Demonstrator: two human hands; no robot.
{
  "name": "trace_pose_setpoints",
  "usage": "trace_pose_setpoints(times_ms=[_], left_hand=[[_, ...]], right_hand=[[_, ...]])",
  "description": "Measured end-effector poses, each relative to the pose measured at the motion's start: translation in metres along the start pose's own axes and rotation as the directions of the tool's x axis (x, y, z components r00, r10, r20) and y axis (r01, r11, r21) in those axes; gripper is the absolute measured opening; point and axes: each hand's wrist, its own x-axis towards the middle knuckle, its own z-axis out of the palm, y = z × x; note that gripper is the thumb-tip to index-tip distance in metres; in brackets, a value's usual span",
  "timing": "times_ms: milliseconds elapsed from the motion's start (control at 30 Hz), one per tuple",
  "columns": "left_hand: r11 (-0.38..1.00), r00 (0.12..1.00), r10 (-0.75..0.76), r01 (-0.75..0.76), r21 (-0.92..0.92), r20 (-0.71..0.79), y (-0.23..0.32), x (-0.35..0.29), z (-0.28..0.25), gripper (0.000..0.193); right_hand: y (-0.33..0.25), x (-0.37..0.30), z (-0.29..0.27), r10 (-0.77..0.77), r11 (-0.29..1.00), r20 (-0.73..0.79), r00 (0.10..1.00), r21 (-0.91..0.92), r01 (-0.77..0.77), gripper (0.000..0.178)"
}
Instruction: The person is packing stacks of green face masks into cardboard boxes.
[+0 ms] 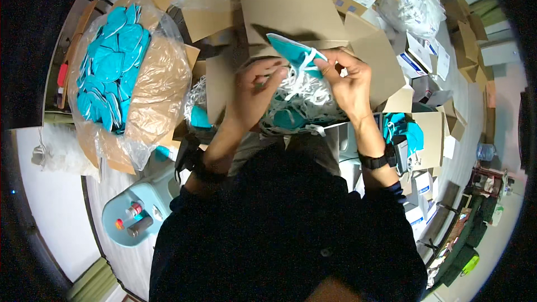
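Note:
My right hand (pixel 348 78) pinches the edge of a teal cup-shaped mask (pixel 292 50) with a pale rim, tilted above an open cardboard box. White elastic straps (pixel 305 67) hang knotted from the mask. Just left of them, my left hand (pixel 254 86) has thumb and forefinger closed on a strap; the fingertips are partly blurred. Below both hands, the box (pixel 285 14) holds a tangle of white straps (pixel 313 92) with more teal masks (pixel 288 118) among them.
At left, a clear plastic bag (pixel 162 72) in a carton holds many teal masks (pixel 109 61). Further masks (pixel 411 134) hang by a box at right. A light-blue stool (pixel 120 235) with bottles stands lower left. Small white boxes (pixel 417 56) and cartons crowd the right.

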Motion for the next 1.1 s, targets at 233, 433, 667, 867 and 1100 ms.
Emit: trace_pose_setpoints(times_ms=[233, 433, 667, 867, 1100], left_hand=[[0.994, 0.999, 0.028, -0.027, -0.108, 0.014, 0.018, 0.011, 0.035, 0.025], [0.979, 1.0, -0.018, 0.021, -0.201, 0.018, 0.015, 0.02, 0.029, 0.029], [0.998, 0.987, 0.037, -0.03, -0.046, 0.157, 0.027, 0.023, 0.035, 0.013], [0.895, 0.902, 0.429, -0.419, 0.155, -0.038, 0.017, 0.031, 0.031, 0.013], [0.996, 0.969, 0.019, 0.002, -0.085, 0.247, 0.039, 0.021, 0.025, 0.016]], right_hand=[[-0.013, -0.009, -0.004, -0.543, 0.806, 0.158, 0.825, -0.176, 0.565, 0.023], [-0.017, -0.001, -0.019, -0.007, 0.976, -0.277, 0.961, 0.208, 0.067, 0.029], [0.001, 0.015, -0.047, 0.232, 0.892, -0.159, 0.96, 0.429, -0.144, 0.014], [-0.001, 0.019, -0.053, 0.247, 0.899, -0.122, 0.961, 0.4, -0.18, 0.014], [-0.009, 0.028, -0.051, 0.287, 0.849, -0.087, 0.954, 0.484, -0.212, 0.015]])
